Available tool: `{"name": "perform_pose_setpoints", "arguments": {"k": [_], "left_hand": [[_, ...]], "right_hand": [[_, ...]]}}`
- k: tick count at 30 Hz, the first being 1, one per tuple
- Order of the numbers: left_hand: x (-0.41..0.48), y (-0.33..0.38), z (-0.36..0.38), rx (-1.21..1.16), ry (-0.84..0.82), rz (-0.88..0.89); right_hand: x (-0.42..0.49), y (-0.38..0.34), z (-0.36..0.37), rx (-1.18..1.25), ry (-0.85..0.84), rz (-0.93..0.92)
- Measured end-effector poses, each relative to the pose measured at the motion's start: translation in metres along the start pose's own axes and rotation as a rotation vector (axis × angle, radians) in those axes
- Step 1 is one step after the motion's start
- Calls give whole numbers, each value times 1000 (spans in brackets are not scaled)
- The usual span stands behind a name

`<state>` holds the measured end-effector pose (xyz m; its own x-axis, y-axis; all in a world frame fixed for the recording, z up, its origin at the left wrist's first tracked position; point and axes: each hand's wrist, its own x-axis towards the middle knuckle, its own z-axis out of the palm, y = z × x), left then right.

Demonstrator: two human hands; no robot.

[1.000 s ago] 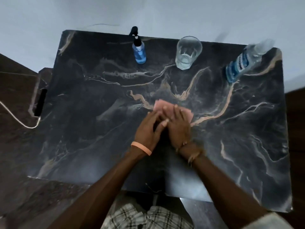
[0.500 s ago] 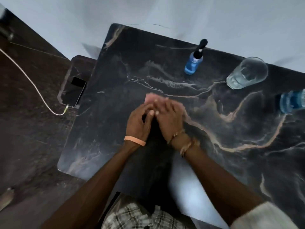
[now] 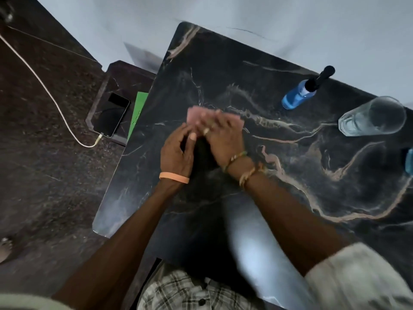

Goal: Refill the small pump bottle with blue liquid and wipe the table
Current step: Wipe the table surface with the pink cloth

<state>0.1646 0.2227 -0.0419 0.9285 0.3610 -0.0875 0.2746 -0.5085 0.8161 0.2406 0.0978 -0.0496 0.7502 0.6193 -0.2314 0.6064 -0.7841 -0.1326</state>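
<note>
A pink cloth lies flat on the dark marble table, mostly hidden under my hands. My right hand presses on it with flat fingers, blurred by motion. My left hand lies beside it, fingertips on the cloth's near edge, thumb against my right hand. The small pump bottle with blue liquid and a black pump stands at the table's far side, apart from both hands. A larger bottle with blue liquid shows only at the right frame edge.
A clear drinking glass stands right of the pump bottle. Left of the table, a lower side table holds a phone on a white cable and a green sheet. A bare foot rests on the floor.
Both hands have slid the pink cloth leftward across the table toward its left edge. The head view has swung left, bringing the side table and phone into view.
</note>
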Motion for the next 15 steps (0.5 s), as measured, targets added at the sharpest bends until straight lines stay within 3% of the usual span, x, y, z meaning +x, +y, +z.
{"name": "perform_pose_setpoints", "arguments": {"k": [4,7,10,13,15], "left_hand": [[6,-7,-13,6,46,-41],[-1,-12,-20,-47,151,-72],[-16,-22,-24,-13,162,-153],[-41,-17,-16,-6,43,-61],[-55,-7,-3,-33,-57,23]], "right_hand": [[32,-7,-1,55,54,273],[-5,-68,13,95,-22,-12],[-37,-50,13,45,-12,-343],[-77,8,14,-3,106,-334],[-131,47,24,9,127,-161]]}}
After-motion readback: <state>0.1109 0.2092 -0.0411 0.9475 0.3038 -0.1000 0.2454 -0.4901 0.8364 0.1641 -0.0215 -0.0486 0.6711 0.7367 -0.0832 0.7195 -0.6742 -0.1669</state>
